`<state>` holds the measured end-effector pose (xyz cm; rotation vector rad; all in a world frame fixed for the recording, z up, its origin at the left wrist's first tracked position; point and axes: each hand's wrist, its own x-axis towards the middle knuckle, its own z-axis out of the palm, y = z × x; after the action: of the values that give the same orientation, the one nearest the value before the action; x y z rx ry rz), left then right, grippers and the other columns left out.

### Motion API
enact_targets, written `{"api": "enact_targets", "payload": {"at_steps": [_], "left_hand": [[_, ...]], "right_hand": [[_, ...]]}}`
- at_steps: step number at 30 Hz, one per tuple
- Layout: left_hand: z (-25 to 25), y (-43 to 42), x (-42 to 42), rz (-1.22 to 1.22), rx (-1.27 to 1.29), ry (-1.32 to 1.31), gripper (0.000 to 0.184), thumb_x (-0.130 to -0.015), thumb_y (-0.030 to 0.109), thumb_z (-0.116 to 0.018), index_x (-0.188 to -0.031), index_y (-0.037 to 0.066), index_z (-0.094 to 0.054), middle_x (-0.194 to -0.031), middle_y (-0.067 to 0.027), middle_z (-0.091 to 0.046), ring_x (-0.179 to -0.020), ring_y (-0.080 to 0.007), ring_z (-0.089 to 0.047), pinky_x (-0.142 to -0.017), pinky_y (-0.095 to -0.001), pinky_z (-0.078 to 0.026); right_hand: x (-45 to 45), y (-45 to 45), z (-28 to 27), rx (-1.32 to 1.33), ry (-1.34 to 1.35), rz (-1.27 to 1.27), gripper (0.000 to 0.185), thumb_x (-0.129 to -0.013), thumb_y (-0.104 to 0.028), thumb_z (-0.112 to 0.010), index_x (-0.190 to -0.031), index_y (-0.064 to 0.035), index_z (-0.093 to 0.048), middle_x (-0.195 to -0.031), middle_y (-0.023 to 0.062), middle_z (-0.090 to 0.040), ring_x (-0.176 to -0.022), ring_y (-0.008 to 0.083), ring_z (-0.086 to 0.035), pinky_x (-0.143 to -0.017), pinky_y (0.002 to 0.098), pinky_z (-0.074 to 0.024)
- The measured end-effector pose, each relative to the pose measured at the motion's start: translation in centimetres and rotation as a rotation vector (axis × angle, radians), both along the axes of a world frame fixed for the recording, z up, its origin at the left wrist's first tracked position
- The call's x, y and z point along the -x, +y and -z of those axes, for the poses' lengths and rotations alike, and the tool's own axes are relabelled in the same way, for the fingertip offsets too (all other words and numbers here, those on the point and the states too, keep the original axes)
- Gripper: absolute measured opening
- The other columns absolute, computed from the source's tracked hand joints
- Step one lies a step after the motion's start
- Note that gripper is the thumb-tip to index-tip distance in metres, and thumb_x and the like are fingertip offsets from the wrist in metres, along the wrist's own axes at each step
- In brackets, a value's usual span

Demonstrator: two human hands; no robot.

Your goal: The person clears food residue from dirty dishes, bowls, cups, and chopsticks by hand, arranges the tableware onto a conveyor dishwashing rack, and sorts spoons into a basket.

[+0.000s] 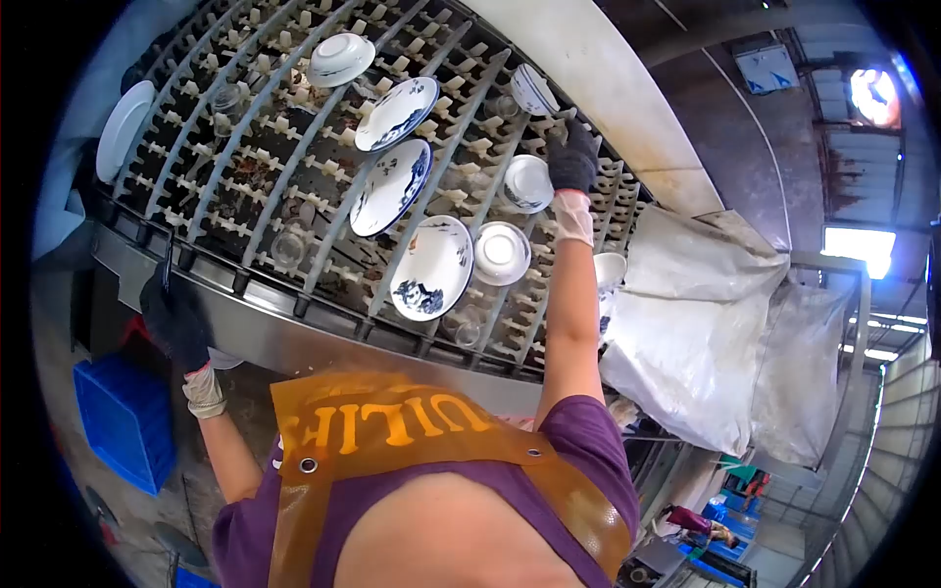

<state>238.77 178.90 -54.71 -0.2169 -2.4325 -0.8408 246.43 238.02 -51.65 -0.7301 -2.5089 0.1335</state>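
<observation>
My right hand [572, 157], in a dark glove, reaches to the far right of the rack conveyor. Its fingers are near a patterned bowl [534, 90] and just above a white bowl [527, 184]; whether they grip the patterned bowl is unclear. Down at the left, my left hand [176, 318], also dark-gloved, is closed around a thin dark object [169, 257] by the conveyor's front edge. Blue-patterned plates [431, 267] lean on the pegs in the middle. An upturned bowl [501, 253] stands beside the nearest one.
A white bowl [341, 60] and a white plate [124, 131] sit on the left part of the conveyor [284, 306]. Clear glasses [288, 249] stand among the pegs. A blue crate [125, 421] is below left. White sheeting [686, 323] hangs at right. Another person [691, 519] is far off.
</observation>
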Motion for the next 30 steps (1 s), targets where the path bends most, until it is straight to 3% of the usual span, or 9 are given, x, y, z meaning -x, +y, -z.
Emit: {"api": "enact_targets", "payload": {"at_steps": [7, 14, 16, 19, 21, 23, 26, 28, 30], "left_hand": [[0.2, 0.4, -1.1, -0.017, -0.011, -0.039, 0.021, -0.084, 0.008, -0.055, -0.104, 0.002, -0.060, -0.097, -0.0125, -0.061, -0.090, -0.0231, -0.057, -0.080, -0.0319, -0.044], [1.0, 1.2, -1.8, 0.013, 0.021, 0.056, 0.020, -0.088, 0.006, -0.050, -0.104, -0.002, -0.058, -0.097, -0.0100, -0.060, -0.090, -0.0197, -0.056, -0.081, -0.0301, -0.044], [1.2, 1.5, -2.1, 0.033, -0.063, 0.042, 0.019, -0.085, 0.003, -0.053, -0.103, -0.001, -0.059, -0.096, -0.0111, -0.061, -0.089, -0.0214, -0.057, -0.079, -0.0310, -0.045], [2.3, 0.6, -2.2, -0.040, -0.081, -0.002, 0.019, -0.083, 0.003, -0.055, -0.102, 0.001, -0.060, -0.096, -0.0126, -0.061, -0.088, -0.0234, -0.059, -0.078, -0.0321, -0.045], [1.2, 1.1, -2.8, 0.058, -0.130, -0.046, 0.019, -0.085, 0.006, -0.053, -0.103, 0.001, -0.060, -0.097, -0.0122, -0.061, -0.089, -0.0238, -0.059, -0.080, -0.0325, -0.045], [2.0, 0.9, -3.3, 0.055, -0.239, -0.095, 0.021, -0.087, 0.005, -0.051, -0.105, 0.000, -0.058, -0.100, -0.0106, -0.060, -0.092, -0.0203, -0.056, -0.081, -0.0311, -0.044], [1.4, 1.7, -3.6, 0.035, -0.180, -0.097, 0.021, -0.088, 0.005, -0.049, -0.107, -0.001, -0.058, -0.101, -0.0093, -0.060, -0.092, -0.0176, -0.055, -0.081, -0.0303, -0.044], [0.7, 2.3, -4.0, 0.005, 0.001, -0.049, 0.020, -0.088, 0.007, -0.050, -0.105, 0.000, -0.059, -0.098, -0.0096, -0.061, -0.090, -0.0183, -0.056, -0.080, -0.0307, -0.044], [0.4, 2.7, -4.2, -0.062, 0.081, -0.042, 0.020, -0.087, 0.008, -0.052, -0.104, 0.002, -0.060, -0.097, -0.0123, -0.061, -0.089, -0.0243, -0.058, -0.081, -0.0334, -0.044]], "right_hand": [[9.2, 3.2, 1.2, 0.022, -0.196, -0.144, 0.054, -0.071, -0.017, -0.064, -0.121, -0.0134, -0.046, -0.102, 0.0203, -0.060, -0.094, 0.0388, -0.057, -0.081, 0.0433, -0.0459], [0.6, -1.9, -1.7, 1.311, 0.639, -0.255, 0.038, -0.078, -0.009, -0.064, -0.113, 0.0008, -0.051, -0.101, 0.0120, -0.059, -0.090, 0.0194, -0.057, -0.080, 0.0324, -0.0464], [-1.7, -2.8, 1.1, 0.817, 0.219, -0.313, 0.032, -0.086, -0.013, -0.053, -0.115, -0.0013, -0.048, -0.107, 0.0108, -0.058, -0.097, 0.0214, -0.057, -0.086, 0.0319, -0.0461], [-1.8, -5.6, 4.9, 1.476, 0.315, -0.492, 0.030, -0.088, -0.013, -0.049, -0.115, -0.0015, -0.048, -0.113, 0.0098, -0.056, -0.105, 0.0199, -0.053, -0.091, 0.0306, -0.0433], [-1.6, -5.6, 4.9, 1.037, 0.210, -0.532, 0.029, -0.087, -0.010, -0.048, -0.115, -0.0018, -0.049, -0.115, 0.0109, -0.055, -0.106, 0.0204, -0.053, -0.093, 0.0313, -0.0423], [-1.6, -5.3, 4.5, 1.954, 0.455, -0.451, 0.027, -0.086, -0.010, -0.048, -0.112, -0.0015, -0.051, -0.113, 0.0108, -0.057, -0.103, 0.0209, -0.055, -0.090, 0.0315, -0.0438], [-0.6, -3.7, 5.1, 1.960, 0.553, 0.087, 0.027, -0.084, -0.012, -0.051, -0.110, -0.0020, -0.053, -0.107, 0.0105, -0.059, -0.095, 0.0221, -0.058, -0.086, 0.0321, -0.0464], [-1.1, 1.4, 8.3, 0.868, 0.316, -0.230, 0.030, -0.082, -0.013, -0.055, -0.109, -0.0022, -0.053, -0.102, 0.0104, -0.061, -0.088, 0.0223, -0.060, -0.081, 0.0336, -0.0479], [0.5, 3.6, 6.6, 0.723, 0.538, -0.171, 0.027, -0.083, -0.013, -0.053, -0.108, -0.0008, -0.053, -0.097, 0.0111, -0.060, -0.084, 0.0216, -0.059, -0.075, 0.0334, -0.0478]]}}
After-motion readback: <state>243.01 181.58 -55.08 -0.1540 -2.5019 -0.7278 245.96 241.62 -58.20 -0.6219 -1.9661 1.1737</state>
